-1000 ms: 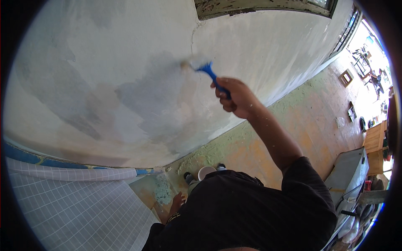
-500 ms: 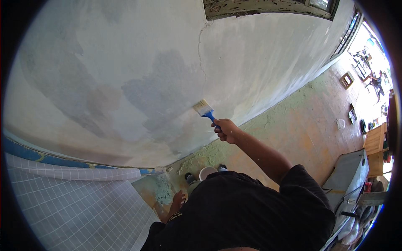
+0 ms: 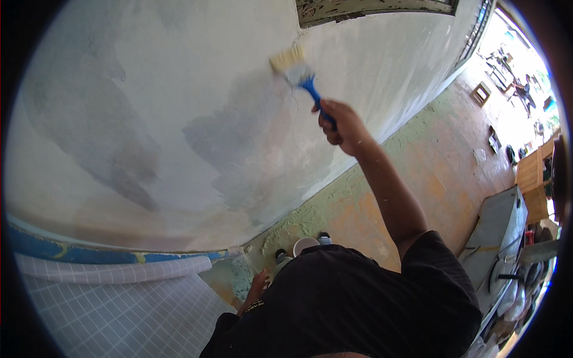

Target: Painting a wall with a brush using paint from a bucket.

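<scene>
One blue-handled brush (image 3: 301,74), bristles (image 3: 288,59) up and left of the right hand (image 3: 345,126), fingers (image 3: 331,134) wrapped round the handle (image 3: 311,89).

A black short-sleeved shirt (image 3: 352,298) bears yellow lettering (image 3: 255,305).

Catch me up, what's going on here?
The person's right hand grips a blue-handled flat paintbrush, raised at a patchy, stained wall; whether the bristles touch it is hard to tell. The left hand is held low at the person's side, partly hidden. A pale bucket shows just past the black T-shirt, and a grid-patterned sheet lies at lower left.
</scene>
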Demonstrator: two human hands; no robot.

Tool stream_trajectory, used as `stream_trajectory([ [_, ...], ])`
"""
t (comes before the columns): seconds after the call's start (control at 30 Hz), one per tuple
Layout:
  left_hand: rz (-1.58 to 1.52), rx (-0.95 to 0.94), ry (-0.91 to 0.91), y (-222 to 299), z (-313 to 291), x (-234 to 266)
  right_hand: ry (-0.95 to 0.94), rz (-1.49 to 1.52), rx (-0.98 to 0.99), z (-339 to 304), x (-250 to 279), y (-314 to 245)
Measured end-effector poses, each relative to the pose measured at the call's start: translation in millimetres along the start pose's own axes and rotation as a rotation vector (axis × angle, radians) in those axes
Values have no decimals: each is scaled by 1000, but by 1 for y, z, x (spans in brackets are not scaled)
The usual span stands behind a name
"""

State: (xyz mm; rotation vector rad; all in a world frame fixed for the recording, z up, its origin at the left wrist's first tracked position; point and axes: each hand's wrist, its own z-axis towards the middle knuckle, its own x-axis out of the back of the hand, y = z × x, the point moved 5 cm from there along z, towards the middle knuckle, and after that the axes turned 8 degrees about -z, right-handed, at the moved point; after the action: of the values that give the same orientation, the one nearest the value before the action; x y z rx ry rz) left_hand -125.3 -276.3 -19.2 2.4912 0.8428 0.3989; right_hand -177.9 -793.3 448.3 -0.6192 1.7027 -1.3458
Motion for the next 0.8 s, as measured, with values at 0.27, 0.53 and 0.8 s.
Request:
stream_trajectory([
  [0.27,104,43,-29,14,9,78,270,-134,-650,-31,57,164],
  [0.53,-129,247,40,-15,39,143,267,-126,23,-30,-32,-60],
  [0.8,-100,209,-26,-21,57,181,324,52,-234,-14,5,75],
])
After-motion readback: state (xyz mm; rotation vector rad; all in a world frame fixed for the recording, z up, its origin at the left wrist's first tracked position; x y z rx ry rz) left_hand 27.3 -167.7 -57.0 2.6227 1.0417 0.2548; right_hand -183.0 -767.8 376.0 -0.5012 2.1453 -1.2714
